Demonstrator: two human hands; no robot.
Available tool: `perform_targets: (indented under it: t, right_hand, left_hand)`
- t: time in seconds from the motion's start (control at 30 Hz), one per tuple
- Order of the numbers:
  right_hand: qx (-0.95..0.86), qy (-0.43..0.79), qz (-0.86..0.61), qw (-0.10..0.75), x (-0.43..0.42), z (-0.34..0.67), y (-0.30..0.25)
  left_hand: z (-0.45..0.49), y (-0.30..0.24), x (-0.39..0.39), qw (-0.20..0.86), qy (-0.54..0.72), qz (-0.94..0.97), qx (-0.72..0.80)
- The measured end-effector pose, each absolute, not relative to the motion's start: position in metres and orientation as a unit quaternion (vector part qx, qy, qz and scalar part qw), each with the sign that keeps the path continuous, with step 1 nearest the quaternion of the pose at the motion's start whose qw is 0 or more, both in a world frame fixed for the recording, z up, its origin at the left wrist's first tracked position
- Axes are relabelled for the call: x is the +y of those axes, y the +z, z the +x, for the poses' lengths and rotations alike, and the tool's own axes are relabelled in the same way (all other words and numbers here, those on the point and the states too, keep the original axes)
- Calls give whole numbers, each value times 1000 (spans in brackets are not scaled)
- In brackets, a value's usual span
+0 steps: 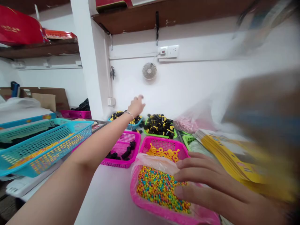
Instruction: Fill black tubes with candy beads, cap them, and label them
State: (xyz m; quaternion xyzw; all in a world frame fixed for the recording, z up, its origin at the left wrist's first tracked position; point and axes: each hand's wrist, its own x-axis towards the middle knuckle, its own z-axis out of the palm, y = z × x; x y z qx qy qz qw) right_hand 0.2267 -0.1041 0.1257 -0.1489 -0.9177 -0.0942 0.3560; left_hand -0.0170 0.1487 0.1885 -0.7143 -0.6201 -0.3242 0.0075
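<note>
My left hand is stretched far forward in front of the wall, above the rear baskets, its fingers apart and nothing visible in them. Below it, a blue basket and a green basket hold black-and-yellow pieces. My right hand spreads its fingers over the right side of a pink basket, lined with clear plastic and filled with small multicoloured balls. Behind that, another pink basket contains yellow ring-shaped pieces. Black pieces lie in the pink basket to its left.
Blue basket with small coloured balls stands at left. At right are a clear bag of pink pieces and a stack of yellow printed cards. A small fan hangs on the wall. The far right is blurred.
</note>
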Motion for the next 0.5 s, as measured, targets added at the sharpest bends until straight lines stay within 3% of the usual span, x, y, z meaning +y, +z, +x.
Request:
perform_targets:
  t: [0.23,0.5]
  right_hand:
    - [-956,-20,-58,288,-95,229,120]
    - [-959,6,-78,271,-106,214,121]
  left_hand:
    - [-76,59,134,-153,-23,-750,-644]
    - [-73,16,145,-161,37,-789,-592]
